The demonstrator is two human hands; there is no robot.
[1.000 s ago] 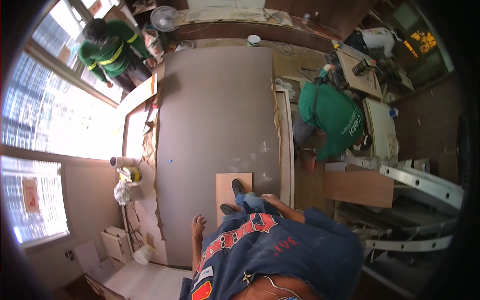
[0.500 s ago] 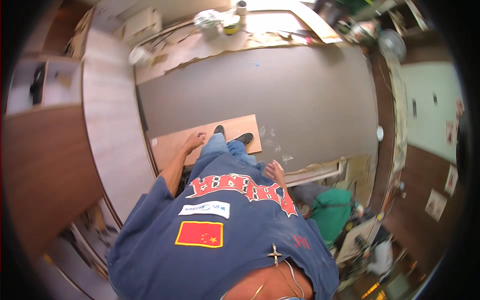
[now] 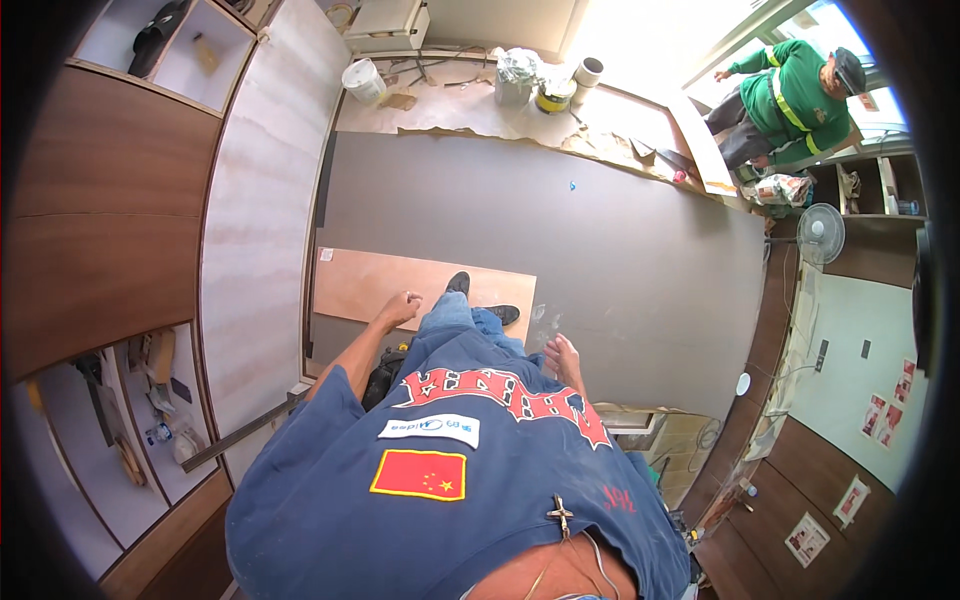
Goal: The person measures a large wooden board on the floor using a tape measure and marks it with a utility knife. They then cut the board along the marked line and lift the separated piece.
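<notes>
My left hand (image 3: 403, 308) hangs in the air beside my left thigh, its fingers loosely bent and apart, with nothing seen in it. Beyond it lies a light wooden board (image 3: 370, 282), flat on the grey floor sheet (image 3: 540, 215). My shoes (image 3: 458, 283) rest on that board. On the other side, my right hand (image 3: 563, 354) is held near my right hip, fingers slightly curled and apart, likewise without a visible object. White scuff marks show on the grey sheet close to it.
A co-worker in green (image 3: 790, 95) is at the far right by the bright window. A white bucket (image 3: 363, 80), a yellow tub (image 3: 554, 97) and a plastic-covered bucket (image 3: 515, 75) stand at the back. Left is a tall pale panel (image 3: 265, 200) by shelves; right, a fan (image 3: 820, 233).
The view has swung, bringing the co-worker and window into sight at upper right. The green thing at lower right is now mostly hidden. Both hands stay low beside my body.
</notes>
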